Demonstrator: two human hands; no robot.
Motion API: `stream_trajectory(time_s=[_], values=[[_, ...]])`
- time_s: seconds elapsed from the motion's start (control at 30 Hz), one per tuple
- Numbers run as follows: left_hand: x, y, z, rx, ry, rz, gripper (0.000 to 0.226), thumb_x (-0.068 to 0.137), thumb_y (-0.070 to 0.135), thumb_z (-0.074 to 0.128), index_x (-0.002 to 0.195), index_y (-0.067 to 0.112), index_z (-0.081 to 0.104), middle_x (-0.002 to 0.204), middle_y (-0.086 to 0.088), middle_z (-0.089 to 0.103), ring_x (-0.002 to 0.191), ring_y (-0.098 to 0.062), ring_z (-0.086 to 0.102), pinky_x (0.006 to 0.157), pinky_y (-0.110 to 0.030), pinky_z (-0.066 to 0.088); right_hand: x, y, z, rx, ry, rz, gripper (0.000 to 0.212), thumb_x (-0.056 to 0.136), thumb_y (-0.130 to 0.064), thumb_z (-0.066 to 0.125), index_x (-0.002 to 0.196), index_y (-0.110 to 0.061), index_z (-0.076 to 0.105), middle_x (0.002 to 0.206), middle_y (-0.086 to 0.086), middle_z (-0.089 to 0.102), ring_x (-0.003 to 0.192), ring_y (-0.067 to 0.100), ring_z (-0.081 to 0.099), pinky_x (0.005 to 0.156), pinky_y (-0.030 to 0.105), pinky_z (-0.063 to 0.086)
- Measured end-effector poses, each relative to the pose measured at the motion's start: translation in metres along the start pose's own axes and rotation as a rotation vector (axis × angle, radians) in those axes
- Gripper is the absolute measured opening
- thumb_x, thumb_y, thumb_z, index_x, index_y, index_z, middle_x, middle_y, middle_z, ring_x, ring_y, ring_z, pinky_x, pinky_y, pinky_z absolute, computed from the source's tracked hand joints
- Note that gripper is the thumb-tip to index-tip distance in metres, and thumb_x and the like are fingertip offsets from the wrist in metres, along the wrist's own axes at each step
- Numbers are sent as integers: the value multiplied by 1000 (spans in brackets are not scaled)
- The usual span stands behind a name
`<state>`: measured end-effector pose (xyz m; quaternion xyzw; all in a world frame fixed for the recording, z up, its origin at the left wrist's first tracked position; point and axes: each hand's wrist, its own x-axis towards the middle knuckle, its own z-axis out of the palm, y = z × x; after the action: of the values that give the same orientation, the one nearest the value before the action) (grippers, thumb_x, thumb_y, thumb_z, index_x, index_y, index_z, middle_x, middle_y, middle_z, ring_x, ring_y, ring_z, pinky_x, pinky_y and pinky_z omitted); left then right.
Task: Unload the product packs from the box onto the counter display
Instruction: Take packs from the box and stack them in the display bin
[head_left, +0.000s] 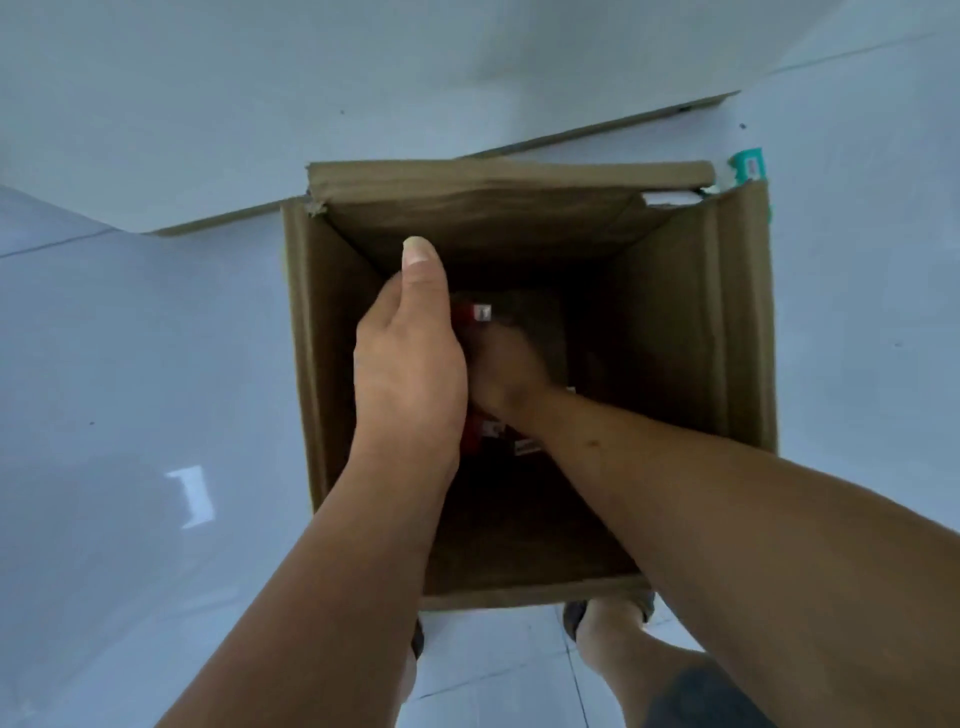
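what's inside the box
Both hands reach into the box: left hand, right hand. Bits of red packs show between and below them. The hands cover most of the packs and the bottom is dark, so their number is unclear.

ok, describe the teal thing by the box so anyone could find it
Start at the open cardboard box on the pale floor. Go to its far right corner: the teal item pokes out just outside the rim. Nothing else here is teal.

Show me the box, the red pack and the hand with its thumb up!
box (509, 176), head view, on its far folded flap.
red pack (463, 314), head view, on its red corner.
left hand (410, 358), head view, on the back of the hand.
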<state>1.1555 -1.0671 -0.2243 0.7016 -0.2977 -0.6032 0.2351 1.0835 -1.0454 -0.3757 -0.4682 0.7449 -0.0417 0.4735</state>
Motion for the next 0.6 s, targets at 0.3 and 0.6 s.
stream_trajectory(time_s=[0.3,0.6], values=[[-156,132,-24,-56,-25,175,45,102,56,38,63,41,55,73,18,55,87,-10,58,78,-24,42,-197,-98,-157,-59,235,-151,62,97,-14,45,152,-37,28,135,11,47,109,26,58,86,33,50],[-342,292,-75,-153,-44,367,32,102,55,38,84,40,60,98,17,62,110,-16,61,90,-36,40,-391,-228,-306,-11,499,-324,68,98,-23,43,153,-45,9,134,8,51,116,26,54,96,42,47]])
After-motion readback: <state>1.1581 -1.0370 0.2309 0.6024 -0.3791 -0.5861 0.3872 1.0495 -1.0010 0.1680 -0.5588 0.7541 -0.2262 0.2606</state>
